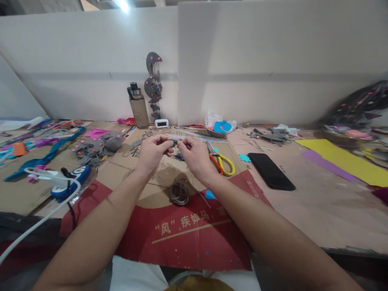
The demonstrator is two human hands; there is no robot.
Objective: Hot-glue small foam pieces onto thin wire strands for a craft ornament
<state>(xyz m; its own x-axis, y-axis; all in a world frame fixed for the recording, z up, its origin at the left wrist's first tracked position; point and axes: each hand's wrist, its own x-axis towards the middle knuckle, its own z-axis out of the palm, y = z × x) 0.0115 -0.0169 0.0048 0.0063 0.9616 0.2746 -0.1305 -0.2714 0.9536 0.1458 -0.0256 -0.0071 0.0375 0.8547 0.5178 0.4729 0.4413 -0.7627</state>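
My left hand [154, 151] and my right hand [195, 155] meet over the cardboard [151, 194], fingertips close together. Pinched between them is a small dark teal piece [175, 143], too small to make out its kind. Just below the fingers lies a small dark blue bit [181, 156]. A coil of grey cord [179, 192] rests nearer to me, on the cardboard's border with its red printed part [194, 226]. Beside my right hand lie scissors [226, 163] with one yellow and one orange handle. A blue cut-out [209, 195] sits under my right forearm.
A black phone [271, 171] lies at right, near yellow sheet [345, 159]. A bottle [139, 107] and small white clock [161, 123] stand by the back wall. Grey felt pieces [98, 147] and a blue glue gun [71, 182] with a white cable are at left.
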